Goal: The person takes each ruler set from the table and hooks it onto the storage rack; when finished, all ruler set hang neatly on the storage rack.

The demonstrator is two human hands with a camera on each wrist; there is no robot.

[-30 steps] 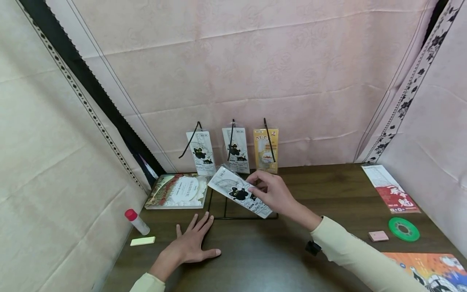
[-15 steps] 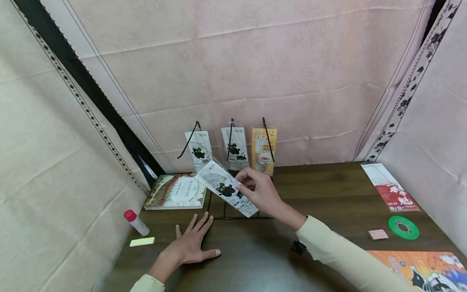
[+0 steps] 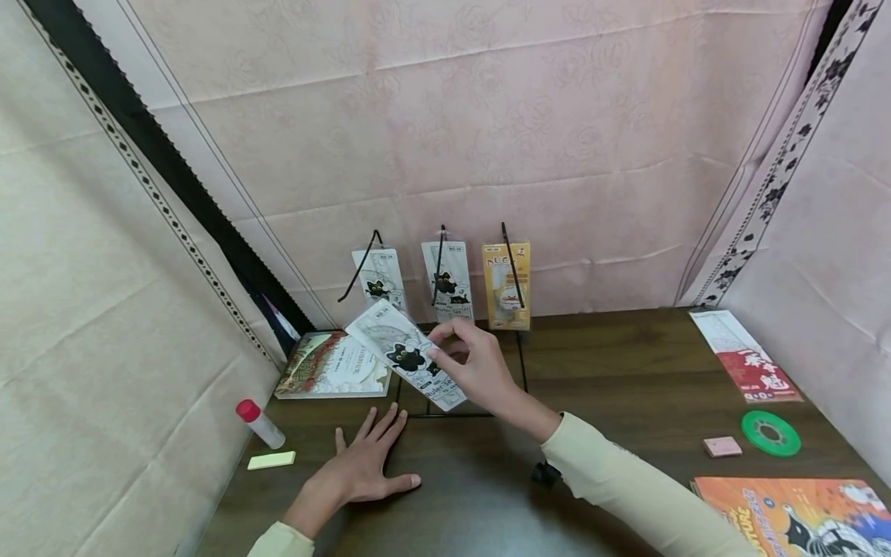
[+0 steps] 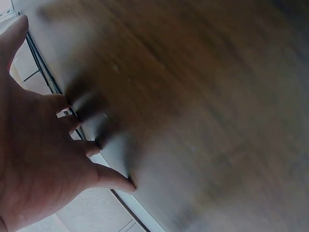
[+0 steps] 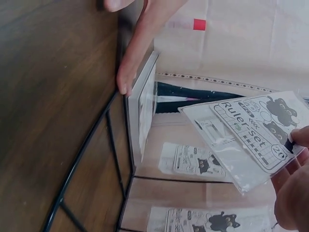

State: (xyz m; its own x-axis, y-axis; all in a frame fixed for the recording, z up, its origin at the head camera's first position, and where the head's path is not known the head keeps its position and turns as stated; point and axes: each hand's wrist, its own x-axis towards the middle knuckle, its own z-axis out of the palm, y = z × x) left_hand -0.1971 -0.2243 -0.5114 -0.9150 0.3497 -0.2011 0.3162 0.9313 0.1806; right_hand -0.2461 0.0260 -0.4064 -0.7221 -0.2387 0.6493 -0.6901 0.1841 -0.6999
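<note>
My right hand (image 3: 476,363) pinches a packaged ruler set (image 3: 400,348) by its edge, tilted above the base of a black wire rack (image 3: 524,363). "Ruler set" and black cats are printed on the held ruler set (image 5: 241,137) in the right wrist view. Two similar packets hang on the rack's left hook (image 3: 383,267) and middle hook (image 3: 438,271). A yellow packet (image 3: 497,294) hangs from the right one. Spread on the table, my left hand (image 3: 362,468) has its fingertips at the rack's front wire. The held ruler set covers part of the left hanging packet.
Left of the rack lies a flat book (image 3: 320,371). A red-capped glue stick (image 3: 261,425) and a pale yellow strip (image 3: 271,461) are nearer. On the right lie a red-and-white packet (image 3: 752,360), a green ring (image 3: 770,433), a pink block (image 3: 722,447) and an orange booklet (image 3: 800,510).
My right hand has moved left and slightly up with the ruler set, from over the rack's middle toward the left hook. My left hand has stayed in place.
</note>
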